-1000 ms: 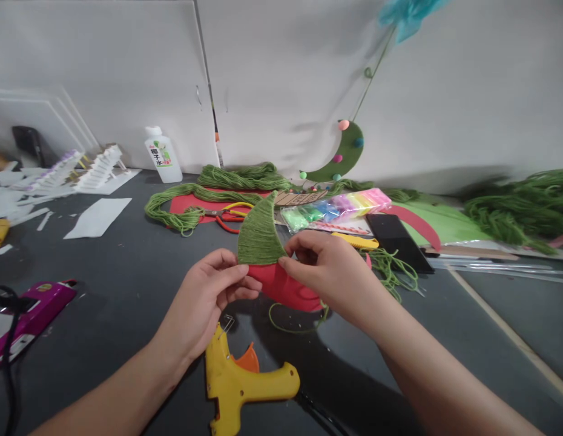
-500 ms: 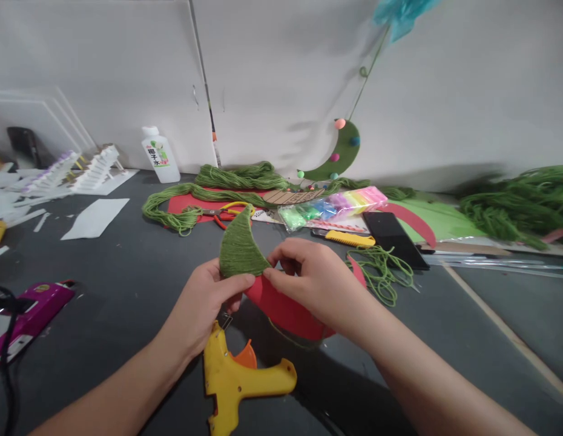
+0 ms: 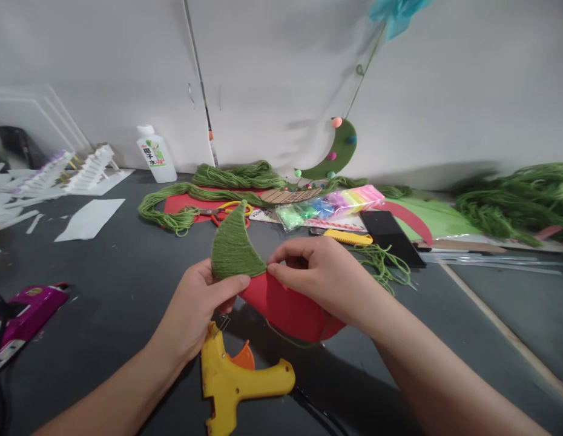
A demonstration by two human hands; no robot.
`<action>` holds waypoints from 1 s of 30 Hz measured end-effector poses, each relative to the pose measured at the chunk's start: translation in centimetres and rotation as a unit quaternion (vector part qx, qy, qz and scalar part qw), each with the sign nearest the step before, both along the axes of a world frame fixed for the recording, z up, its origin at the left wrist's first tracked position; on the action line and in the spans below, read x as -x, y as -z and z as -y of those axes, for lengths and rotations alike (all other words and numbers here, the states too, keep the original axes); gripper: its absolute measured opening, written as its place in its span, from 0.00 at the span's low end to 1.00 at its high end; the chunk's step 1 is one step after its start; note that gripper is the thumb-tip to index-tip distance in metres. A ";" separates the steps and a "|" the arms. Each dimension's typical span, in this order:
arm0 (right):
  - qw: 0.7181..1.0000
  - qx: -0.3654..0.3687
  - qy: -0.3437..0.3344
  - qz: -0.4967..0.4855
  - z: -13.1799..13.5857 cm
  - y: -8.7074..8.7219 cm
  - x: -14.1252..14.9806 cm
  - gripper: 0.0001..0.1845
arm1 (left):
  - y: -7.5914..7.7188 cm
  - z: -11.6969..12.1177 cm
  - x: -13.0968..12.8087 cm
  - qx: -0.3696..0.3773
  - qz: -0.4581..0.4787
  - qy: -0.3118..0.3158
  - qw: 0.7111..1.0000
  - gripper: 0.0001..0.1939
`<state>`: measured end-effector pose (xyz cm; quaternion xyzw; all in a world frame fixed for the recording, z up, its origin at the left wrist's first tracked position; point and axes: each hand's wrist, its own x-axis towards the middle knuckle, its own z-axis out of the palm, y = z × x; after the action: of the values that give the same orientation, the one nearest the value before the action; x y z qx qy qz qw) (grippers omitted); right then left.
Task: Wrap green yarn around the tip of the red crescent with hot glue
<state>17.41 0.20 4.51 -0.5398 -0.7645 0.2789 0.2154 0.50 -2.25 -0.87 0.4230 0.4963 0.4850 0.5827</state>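
A red crescent-shaped cutout (image 3: 288, 306) is held above the dark table, its upper horn wrapped in green yarn (image 3: 233, 248). My left hand (image 3: 197, 309) pinches it at the lower edge of the wrapped part, thumb on the front. My right hand (image 3: 320, 275) grips the crescent just right of there, fingers closed at the yarn's edge. A loose strand of green yarn (image 3: 299, 343) hangs under the red part. A yellow glue gun (image 3: 238, 378) lies on the table directly below my left hand.
Behind lie green yarn skeins (image 3: 204, 194), red-handled scissors (image 3: 227, 212), a bag of coloured clay (image 3: 331, 206), a yellow cutter (image 3: 347, 238), a black phone (image 3: 389, 229), and a white bottle (image 3: 152, 154). A purple glue gun (image 3: 25, 309) lies left. A finished green crescent (image 3: 333, 154) hangs at the wall.
The crescent has swung left and a little lower, its wrapped tip now tilting more to the left. Both hands moved with it and kept their grip.
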 end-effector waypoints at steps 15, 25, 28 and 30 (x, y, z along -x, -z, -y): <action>0.978 0.146 -0.081 -0.127 -0.2 -0.1 -1.0 0.07 | -0.4 -0.4 1.0 0.026 0.016 0.107 0.994 0.08; 0.985 0.092 -0.069 -0.126 -0.3 -0.1 -0.9 0.07 | -0.8 -0.6 1.4 -0.047 -0.039 0.071 0.996 0.06; 0.992 0.039 -0.063 -0.103 -0.3 0.2 -0.7 0.07 | -0.6 -0.5 0.8 -0.049 -0.044 0.053 0.996 0.06; 0.992 0.036 -0.058 -0.106 -0.2 0.3 -0.6 0.07 | -0.6 -0.4 0.5 -0.031 -0.027 0.051 0.998 0.07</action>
<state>17.97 0.37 4.18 -0.4691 -0.7569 0.3741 0.2590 -0.02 -1.88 -0.27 0.4787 0.4741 0.4580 0.5799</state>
